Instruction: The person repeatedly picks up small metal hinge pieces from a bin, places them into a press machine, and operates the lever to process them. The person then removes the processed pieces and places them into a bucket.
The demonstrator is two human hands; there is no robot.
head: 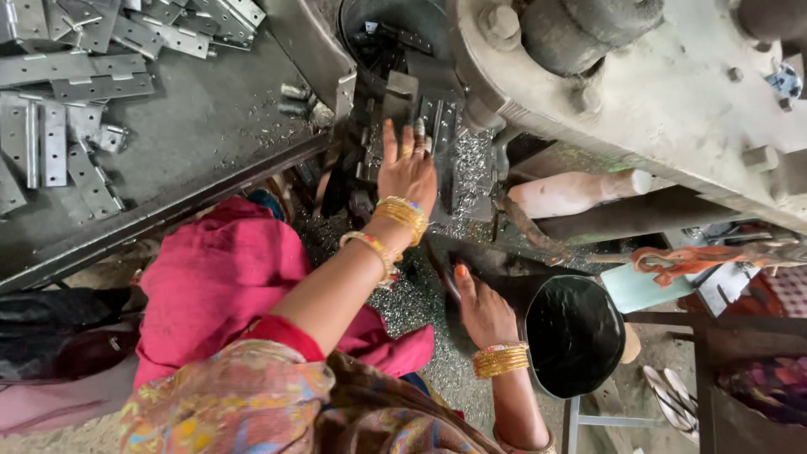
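Fingers of the left hand (408,172) spread flat on a perforated metal plate (443,118) in the press machine (639,92). The right hand (481,309) rests half-curled, empty, beside a round black container (576,335); I cannot tell its contents. Metal hinges (67,92) lie heaped on the dark workbench (202,126), shavings scattered below.

Loose metal hinges (59,126), black round bucket (575,335), orange rag (681,259)
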